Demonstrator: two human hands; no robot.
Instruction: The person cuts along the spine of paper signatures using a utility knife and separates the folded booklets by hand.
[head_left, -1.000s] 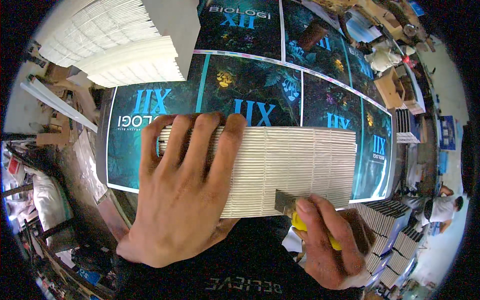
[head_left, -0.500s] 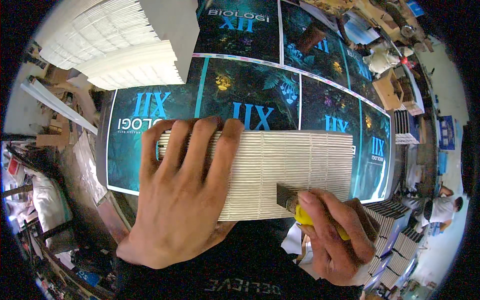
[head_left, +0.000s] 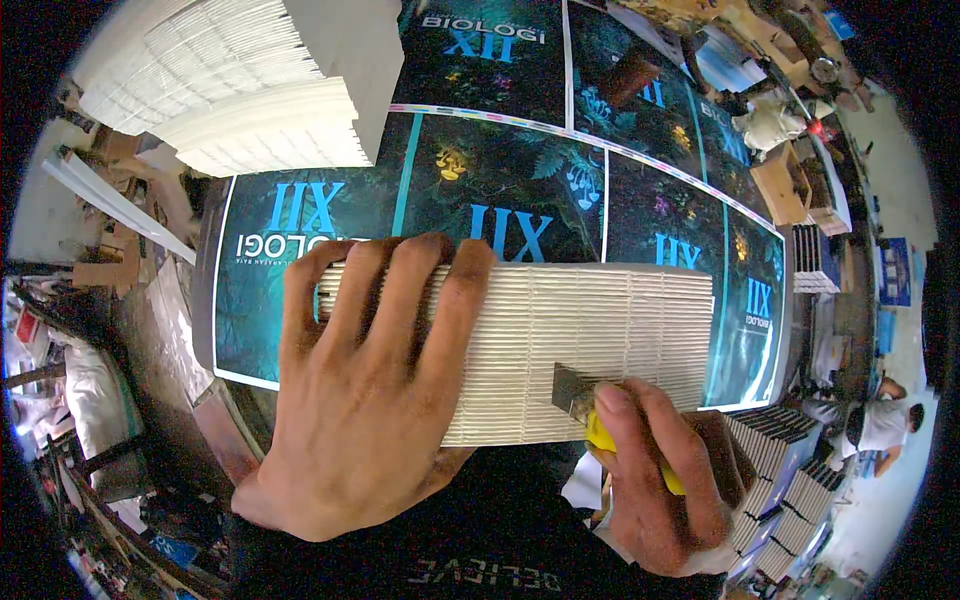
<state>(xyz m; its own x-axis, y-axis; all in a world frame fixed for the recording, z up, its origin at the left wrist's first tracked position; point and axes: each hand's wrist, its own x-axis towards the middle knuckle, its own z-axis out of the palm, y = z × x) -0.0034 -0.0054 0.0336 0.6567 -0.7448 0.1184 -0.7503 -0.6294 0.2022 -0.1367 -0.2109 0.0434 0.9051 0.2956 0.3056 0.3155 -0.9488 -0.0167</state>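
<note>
A stack of folded, stitched or creased white paper sections lies with its ridged spine side facing me. My left hand grips its left end, fingers bent over the far edge and thumb hidden beneath. My right hand is closed round a yellow-handled knife with a wide, flat dark blade. The blade lies against the ridged spines near the stack's near edge, right of its middle. Under and beyond the stack spread large printed cover sheets, dark teal with plants and blue lettering.
A tall pile of white paper sections stands at the far left on the sheets. On the right are stacked bound books, a cardboard box and a seated person in a white shirt. White sacks lie at left.
The stack has shifted slightly right, and my left hand with it. My right hand's fingers have moved a little to the left; the blade stays at nearly the same spot in view.
</note>
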